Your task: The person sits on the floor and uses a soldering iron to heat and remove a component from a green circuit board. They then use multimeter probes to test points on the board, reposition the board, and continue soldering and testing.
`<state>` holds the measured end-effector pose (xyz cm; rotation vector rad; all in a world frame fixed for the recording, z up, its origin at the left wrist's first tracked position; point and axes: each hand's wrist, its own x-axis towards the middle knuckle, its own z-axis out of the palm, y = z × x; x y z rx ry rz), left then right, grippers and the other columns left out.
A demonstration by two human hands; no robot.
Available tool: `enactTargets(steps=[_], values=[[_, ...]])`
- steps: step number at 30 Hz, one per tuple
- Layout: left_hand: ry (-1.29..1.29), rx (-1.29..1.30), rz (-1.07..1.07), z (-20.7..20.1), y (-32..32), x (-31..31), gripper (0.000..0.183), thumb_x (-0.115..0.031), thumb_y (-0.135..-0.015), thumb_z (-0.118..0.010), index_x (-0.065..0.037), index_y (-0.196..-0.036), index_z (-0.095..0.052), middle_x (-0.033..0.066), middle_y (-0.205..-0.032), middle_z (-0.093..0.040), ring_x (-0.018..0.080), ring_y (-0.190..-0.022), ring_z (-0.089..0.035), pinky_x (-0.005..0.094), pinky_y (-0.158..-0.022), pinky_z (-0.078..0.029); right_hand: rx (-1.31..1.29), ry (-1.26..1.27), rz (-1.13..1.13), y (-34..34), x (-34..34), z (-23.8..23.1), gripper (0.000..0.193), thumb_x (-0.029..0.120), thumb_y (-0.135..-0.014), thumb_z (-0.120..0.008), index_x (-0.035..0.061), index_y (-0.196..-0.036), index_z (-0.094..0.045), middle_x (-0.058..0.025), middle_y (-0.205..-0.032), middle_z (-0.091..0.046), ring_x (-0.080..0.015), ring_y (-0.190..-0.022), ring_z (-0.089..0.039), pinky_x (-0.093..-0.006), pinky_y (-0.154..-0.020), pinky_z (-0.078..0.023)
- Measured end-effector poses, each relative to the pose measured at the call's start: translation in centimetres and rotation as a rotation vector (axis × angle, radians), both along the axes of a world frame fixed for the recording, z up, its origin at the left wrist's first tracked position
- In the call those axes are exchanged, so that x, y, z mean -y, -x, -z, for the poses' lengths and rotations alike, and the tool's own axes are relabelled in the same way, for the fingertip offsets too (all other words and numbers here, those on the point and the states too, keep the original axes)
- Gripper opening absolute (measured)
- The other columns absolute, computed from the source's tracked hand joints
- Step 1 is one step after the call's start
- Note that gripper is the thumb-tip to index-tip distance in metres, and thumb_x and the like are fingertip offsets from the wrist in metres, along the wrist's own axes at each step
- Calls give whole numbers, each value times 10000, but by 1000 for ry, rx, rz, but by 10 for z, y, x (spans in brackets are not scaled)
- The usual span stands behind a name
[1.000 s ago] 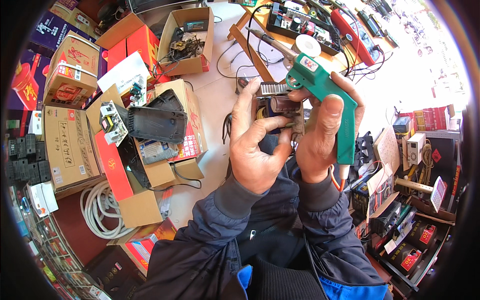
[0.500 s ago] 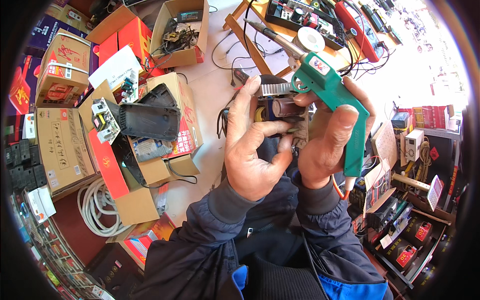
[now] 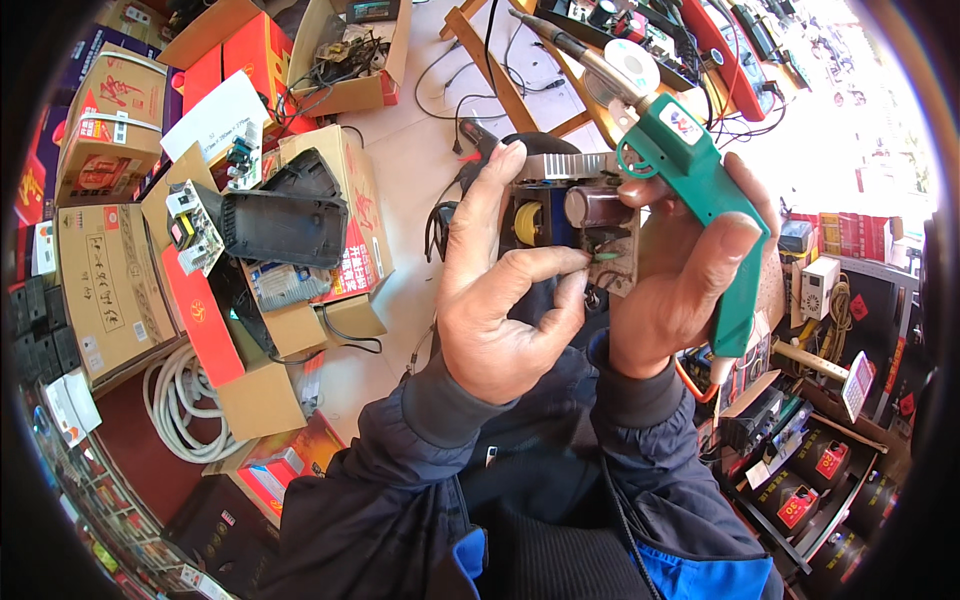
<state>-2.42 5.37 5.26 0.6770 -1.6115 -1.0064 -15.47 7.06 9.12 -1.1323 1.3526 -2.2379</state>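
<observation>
In my right hand (image 3: 665,290) is a green pistol-shaped soldering iron (image 3: 710,180), its metal tip pointing up and to the left. The fingers of that same hand also reach the right edge of a circuit board (image 3: 622,272). The board carries a silver finned heat sink (image 3: 570,167), a yellow-wound coil (image 3: 527,222) and a large brown cylindrical capacitor (image 3: 597,208). My left hand (image 3: 500,320) steadies the board from the left, forefinger and thumb closed by a small green part (image 3: 606,256) at its lower side. Whether they grip that part cannot be made out.
Open cartons at left hold a black plastic casing (image 3: 285,225) and a loose circuit board (image 3: 190,228). A coiled white hose (image 3: 185,405) lies below them. Beyond my hands stands a wooden bench with a solder spool (image 3: 632,65). Boxes and a mallet-like tool (image 3: 815,362) crowd the right.
The circuit board has tilted so its component side faces up more fully. The soldering iron has shifted slightly right and down with my right hand. My left fingers stay at the board.
</observation>
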Motion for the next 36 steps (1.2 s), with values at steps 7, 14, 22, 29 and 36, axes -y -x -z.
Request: enactTargets(steps=[7,14,22,29,36], values=[[-91,102,-18,-10,-5,-13,239,58,-836,-784,-18,-1061,-810,281,-1715,-385,443,-1605,-390,525,-1304,-295,-76,-49,51,0,1,-2,635,483,-1117,-628,-43,-1435,-469,-236,-1061,-759,-263,-882,-757,-399,-900,-601],[-196,78,66,-19,-11,-30,378,4,-908,-787,24,-1285,-764,278,-1760,-309,398,-1630,-343,493,-1307,-276,-83,36,-15,1,4,1,570,436,-1123,-643,-19,-1431,-492,-206,-1109,-754,-222,-918,-743,-373,-908,-586],[-585,-158,308,-29,-22,-42,541,-121,-1008,-731,77,-1498,-617,261,-1798,-204,331,-1681,-196,475,-1341,-160,-39,47,-30,-6,-1,-3,498,378,-1129,-654,-3,-1417,-510,-176,-1089,-752,-200,-909,-726,-344,-888,-575],[-484,119,157,-51,-47,-44,519,-130,-1016,-718,35,-1501,-634,200,-1608,-430,257,-1539,-395,404,-1274,-289,-17,75,-35,-8,-1,-2,476,350,-1125,-669,-4,-1406,-522,-165,-1068,-754,-194,-890,-720,-341,-877,-566],[-1214,-467,537,-58,-48,-40,593,-110,-1062,-653,95,-1589,-473,91,-1085,-635,186,-931,-654,346,-802,-526,5,82,-47,-10,-2,-2,463,345,-1116,-685,-2,-1388,-545,-160,-1079,-754,-189,-898,-723,-334,-864,-570]])
